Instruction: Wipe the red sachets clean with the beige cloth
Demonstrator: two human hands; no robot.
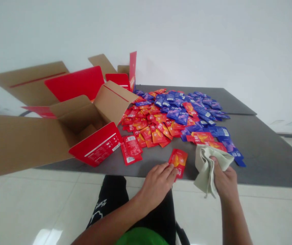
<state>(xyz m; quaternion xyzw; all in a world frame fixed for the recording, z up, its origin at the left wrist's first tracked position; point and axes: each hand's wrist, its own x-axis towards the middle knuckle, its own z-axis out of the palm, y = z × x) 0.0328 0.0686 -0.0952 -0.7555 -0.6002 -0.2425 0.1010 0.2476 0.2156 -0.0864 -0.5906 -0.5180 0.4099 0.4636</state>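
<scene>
Head view, working left to right: a large open cardboard carton [26, 146] with red-printed flaps overhangs the left end of a dark grey table [268, 160], its raised flaps hiding that corner of the tabletop. Just right of its lowered red flap lie two red sachets [132, 149], touching it. Beyond them a dense heap of red-orange and blue sachets [171, 115] spreads across the table, butting against the carton. Near the table's front edge, the left hand [156, 187], fingers together and slightly bent, has hold of one red sachet [178, 163] by its lower part, apart from the heap. To its right, the right hand [225, 180] is curled closed around a crumpled pale cloth [207, 168], which overlaps the heap's near edge. Black shorts [110, 200] show below the table.
</scene>
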